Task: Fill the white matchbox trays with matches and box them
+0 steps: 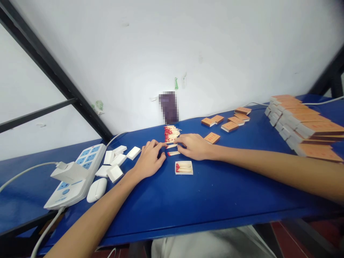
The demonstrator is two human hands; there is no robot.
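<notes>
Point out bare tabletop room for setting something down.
Free: blue tabletop between the match tray and the near edge, and rightward up to the right forearm. Crowded: left, white trays beside the power strip; right, stacked matchboxes.

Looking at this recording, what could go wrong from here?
1. The left grip and right grip are right beside the loose matches, so a stray fingertip might scatter the pile.
2. The open tray of matches lies on the near side of the pile; a backward sweep could knock it and spill some.
3. The stacked matchboxes look staggered, so a bump might topple some.
</notes>
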